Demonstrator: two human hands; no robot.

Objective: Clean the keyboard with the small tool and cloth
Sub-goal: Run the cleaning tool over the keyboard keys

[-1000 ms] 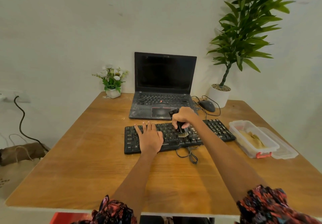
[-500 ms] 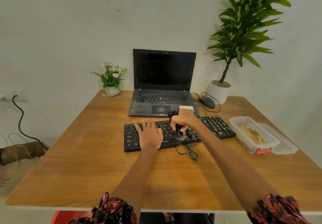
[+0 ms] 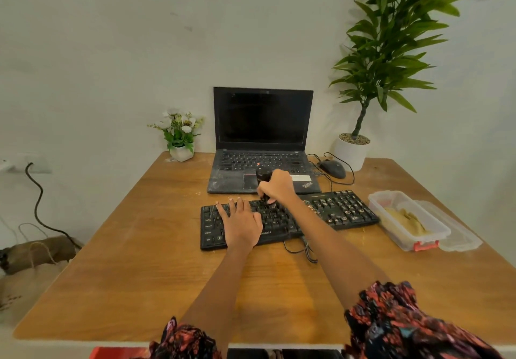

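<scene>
Two hands on the keyboard (image 3: 287, 220). Left hand (image 3: 241, 224) lies flat, fingers straight, pressing the keyboard's left half to steady it. Right hand (image 3: 276, 186) grips the brush (image 3: 264, 177), fingers curled round its black handle. A second ago the bristles were down mid-keyboard; now they sit at its far edge, top key row, nearer the laptop (image 3: 262, 146). Judgement: sweep runs away from the person, brushing stage only. Crumbs show on the keyboard's right part. Box (image 3: 407, 221) right of keyboard holds something tan, perhaps the cloth; cannot tell.
</scene>
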